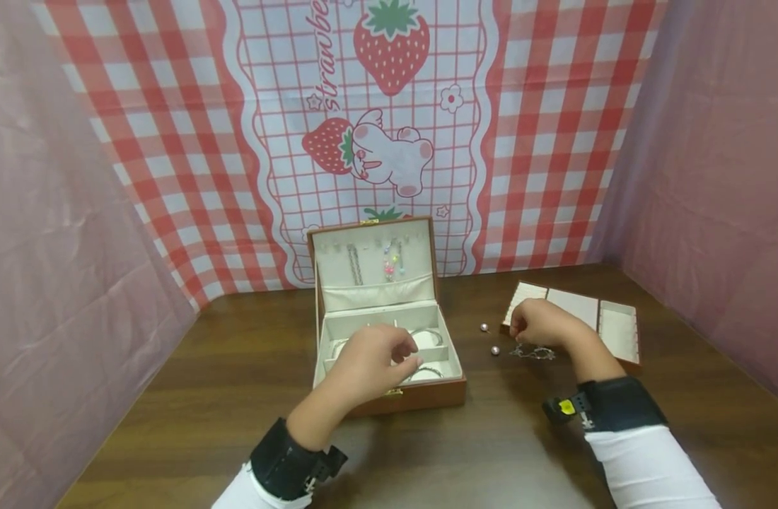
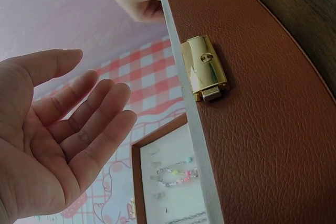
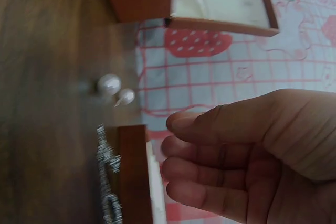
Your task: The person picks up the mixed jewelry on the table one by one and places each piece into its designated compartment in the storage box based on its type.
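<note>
My left hand (image 1: 370,357) hovers over the front of an open brown jewelry box (image 1: 427,396). Its fingers are relaxed and hold nothing, beside the gold clasp (image 2: 202,64) in the left wrist view. Bracelets (image 1: 427,371) lie in the box's cream compartments, partly hidden by that hand. Over the near left edge of a shallow jewelry tray (image 1: 618,336) is my right hand (image 1: 544,324). Thumb and fingers there are loosely bent, with nothing between them in the right wrist view. Just below it, a silver chain (image 3: 107,177) lies on the table alongside the tray.
Two pearl earrings (image 1: 495,350) lie on the wooden table (image 1: 249,367) between box and tray. Inside the raised lid hang a silver chain necklace (image 1: 354,265) and a colorful beaded strand (image 1: 390,263). A strawberry-print cloth (image 1: 389,141) hangs behind the table.
</note>
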The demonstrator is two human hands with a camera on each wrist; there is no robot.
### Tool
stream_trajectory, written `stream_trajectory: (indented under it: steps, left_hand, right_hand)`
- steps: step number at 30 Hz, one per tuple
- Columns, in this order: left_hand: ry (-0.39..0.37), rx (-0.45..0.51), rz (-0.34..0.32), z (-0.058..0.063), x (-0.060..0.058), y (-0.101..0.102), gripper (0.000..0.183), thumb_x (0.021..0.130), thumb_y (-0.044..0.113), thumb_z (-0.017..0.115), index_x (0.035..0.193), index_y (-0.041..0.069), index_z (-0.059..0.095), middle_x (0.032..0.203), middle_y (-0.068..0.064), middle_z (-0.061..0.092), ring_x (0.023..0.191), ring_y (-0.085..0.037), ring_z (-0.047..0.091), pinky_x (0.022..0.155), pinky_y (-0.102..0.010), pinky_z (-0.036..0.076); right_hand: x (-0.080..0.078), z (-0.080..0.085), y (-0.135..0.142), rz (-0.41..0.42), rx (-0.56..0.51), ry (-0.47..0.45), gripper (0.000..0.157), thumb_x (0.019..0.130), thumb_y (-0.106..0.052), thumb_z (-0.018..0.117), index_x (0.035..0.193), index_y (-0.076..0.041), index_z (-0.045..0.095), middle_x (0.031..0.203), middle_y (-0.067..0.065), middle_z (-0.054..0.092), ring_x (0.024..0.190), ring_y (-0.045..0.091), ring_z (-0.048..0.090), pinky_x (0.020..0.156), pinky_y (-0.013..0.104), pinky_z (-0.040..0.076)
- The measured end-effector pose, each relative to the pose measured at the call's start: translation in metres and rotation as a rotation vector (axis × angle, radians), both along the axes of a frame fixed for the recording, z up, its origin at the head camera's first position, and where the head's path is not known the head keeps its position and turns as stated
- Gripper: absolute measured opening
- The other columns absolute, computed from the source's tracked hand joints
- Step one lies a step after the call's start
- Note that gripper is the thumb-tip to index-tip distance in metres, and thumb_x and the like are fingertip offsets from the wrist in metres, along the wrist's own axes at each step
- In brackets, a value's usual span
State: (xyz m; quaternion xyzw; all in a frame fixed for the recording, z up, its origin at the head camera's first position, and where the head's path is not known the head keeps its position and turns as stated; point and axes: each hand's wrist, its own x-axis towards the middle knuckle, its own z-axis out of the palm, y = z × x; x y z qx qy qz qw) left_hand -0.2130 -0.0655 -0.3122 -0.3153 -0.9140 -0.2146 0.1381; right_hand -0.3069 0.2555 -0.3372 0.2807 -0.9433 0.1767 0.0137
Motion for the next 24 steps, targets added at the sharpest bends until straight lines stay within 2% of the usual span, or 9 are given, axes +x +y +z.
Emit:
stream_trajectory:
  steps: [8, 11, 18, 24]
  left_hand:
    - [0.0, -0.005, -0.003, -0.002, 0.001, 0.0, 0.014, 0.087, 0.026, 0.073, 0.088, 0.013, 0.071, 0.078, 0.003, 0.066, 0.072, -0.01, 0.061, 0.066, -0.026, 0.049]
    - [0.001, -0.009, -0.012, -0.001, 0.0, 0.001, 0.014, 0.087, 0.026, 0.074, 0.087, 0.012, 0.071, 0.078, 0.003, 0.067, 0.073, -0.01, 0.061, 0.066, -0.026, 0.049]
    - [-0.028, -0.017, -0.016, 0.0, -0.002, 0.002, 0.012, 0.087, 0.025, 0.074, 0.087, 0.012, 0.072, 0.078, 0.003, 0.067, 0.074, -0.013, 0.063, 0.066, -0.027, 0.05]
    - [-0.037, -0.018, -0.01, -0.001, -0.001, 0.001, 0.012, 0.087, 0.024, 0.074, 0.087, 0.013, 0.071, 0.077, 0.003, 0.067, 0.073, -0.012, 0.062, 0.065, -0.027, 0.049]
  right_hand:
    - [-0.006, -0.021, 0.0, -0.073, 0.028, -0.119, 0.01, 0.07, 0.005, 0.067, 0.066, -0.005, 0.068, 0.059, -0.003, 0.059, 0.05, 0.009, 0.052, 0.049, 0.028, 0.046]
    - [-0.007, -0.026, 0.0, -0.096, 0.024, -0.131, 0.014, 0.07, 0.005, 0.066, 0.062, -0.006, 0.065, 0.055, -0.004, 0.056, 0.047, 0.009, 0.051, 0.046, 0.026, 0.045]
    - [-0.008, -0.032, -0.001, -0.099, 0.054, -0.03, 0.024, 0.067, 0.005, 0.059, 0.052, -0.012, 0.054, 0.047, -0.007, 0.048, 0.04, 0.008, 0.046, 0.043, 0.027, 0.041]
    - [-0.007, -0.033, -0.004, -0.09, 0.054, -0.011, 0.026, 0.069, 0.007, 0.058, 0.053, -0.012, 0.051, 0.049, -0.005, 0.049, 0.037, 0.007, 0.046, 0.041, 0.025, 0.041]
